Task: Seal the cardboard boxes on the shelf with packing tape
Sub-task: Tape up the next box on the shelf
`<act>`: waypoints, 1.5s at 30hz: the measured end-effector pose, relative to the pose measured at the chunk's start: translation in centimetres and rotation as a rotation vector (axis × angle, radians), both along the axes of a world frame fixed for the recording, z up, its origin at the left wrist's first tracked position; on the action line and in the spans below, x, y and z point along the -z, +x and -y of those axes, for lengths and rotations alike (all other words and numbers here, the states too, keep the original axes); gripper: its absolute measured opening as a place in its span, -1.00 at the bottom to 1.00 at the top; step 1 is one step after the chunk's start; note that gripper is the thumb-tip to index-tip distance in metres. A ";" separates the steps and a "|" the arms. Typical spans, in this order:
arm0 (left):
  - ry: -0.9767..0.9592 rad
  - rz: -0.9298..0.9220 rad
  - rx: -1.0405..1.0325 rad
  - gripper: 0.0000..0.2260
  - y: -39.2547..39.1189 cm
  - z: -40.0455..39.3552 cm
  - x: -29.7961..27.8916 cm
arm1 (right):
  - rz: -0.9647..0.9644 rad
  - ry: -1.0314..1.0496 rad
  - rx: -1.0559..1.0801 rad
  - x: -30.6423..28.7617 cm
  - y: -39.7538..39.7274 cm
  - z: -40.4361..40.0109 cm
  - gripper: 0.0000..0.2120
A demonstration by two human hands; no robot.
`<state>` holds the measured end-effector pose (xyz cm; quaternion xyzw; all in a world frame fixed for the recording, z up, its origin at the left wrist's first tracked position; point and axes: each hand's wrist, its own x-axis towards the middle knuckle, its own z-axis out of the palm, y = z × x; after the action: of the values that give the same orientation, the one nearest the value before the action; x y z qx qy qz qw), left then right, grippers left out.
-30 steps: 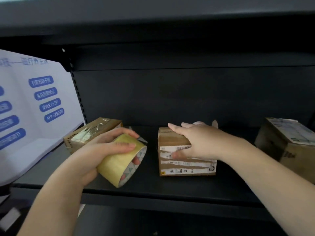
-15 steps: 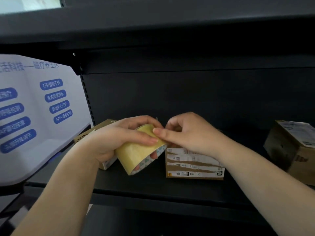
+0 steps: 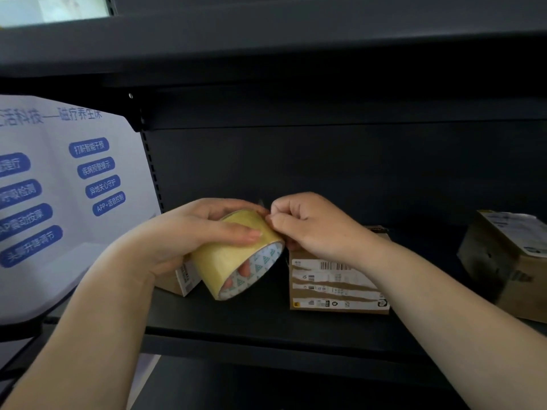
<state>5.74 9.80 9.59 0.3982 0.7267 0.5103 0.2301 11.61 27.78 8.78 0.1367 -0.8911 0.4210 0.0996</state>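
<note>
My left hand [image 3: 189, 235] grips a wide roll of yellowish packing tape [image 3: 236, 258], thumb across its outer face and fingers inside the core. My right hand [image 3: 313, 229] is curled with its fingertips pinching at the upper right edge of the roll. Behind and below my right hand a small cardboard box [image 3: 337, 288] with torn white labels stands on the dark shelf [image 3: 266, 321]. A second cardboard box [image 3: 183, 281] sits to the left, mostly hidden behind my left hand. A third box [image 3: 509, 261] stands at the far right.
The shelf has a dark back panel and another dark shelf board overhead. A white poster [image 3: 59, 202] with blue labels leans at the left end. The front lip of the shelf runs across below my forearms.
My right hand left the top of the middle box and came to the tape roll, now pinching at its edge. My left hand raised the roll toward the centre.
</note>
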 end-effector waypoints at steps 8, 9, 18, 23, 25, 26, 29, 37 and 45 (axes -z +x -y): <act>0.415 0.025 0.161 -0.67 -1.6 0.8 2.4 | -0.025 -0.420 0.076 -0.3 -0.6 -1.0 -0.68; 0.453 0.030 0.178 -0.71 -1.6 0.6 2.3 | 0.064 -0.492 0.035 -0.4 -0.5 -1.0 -0.67; 0.433 -0.004 0.096 -0.70 -2.1 -0.6 -0.8 | 0.171 -0.799 -0.008 -0.2 -1.3 -1.5 -0.69; -0.015 -0.148 -0.205 -0.44 -3.2 -1.1 -2.6 | 0.060 -0.721 0.236 -0.4 -1.3 -3.4 -0.71; 0.008 -0.059 -0.143 -0.49 -4.3 -1.0 -2.7 | 0.007 -0.728 0.232 -0.5 -1.1 -3.8 -0.70; 0.075 0.041 -0.023 -0.57 -4.9 -0.7 -2.6 | -0.003 -0.760 0.228 -0.6 -1.0 -4.0 -0.70; 0.333 0.455 0.373 -0.74 -5.8 -0.1 -2.2 | -0.050 -0.752 0.233 -1.0 -0.4 -4.8 -0.71; -0.158 0.044 -0.202 -0.50 -4.7 -1.9 -3.6 | -0.142 -0.671 0.437 -0.1 1.2 -8.4 -0.68; 0.264 0.239 -0.127 -0.70 -5.3 -2.5 -4.8 | -0.161 -0.779 0.496 0.0 1.3 -9.3 -0.74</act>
<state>0.49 12.27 14.38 0.3147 0.6447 0.6583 0.2279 12.95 37.06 8.77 -0.0961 -0.6621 0.6756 0.3098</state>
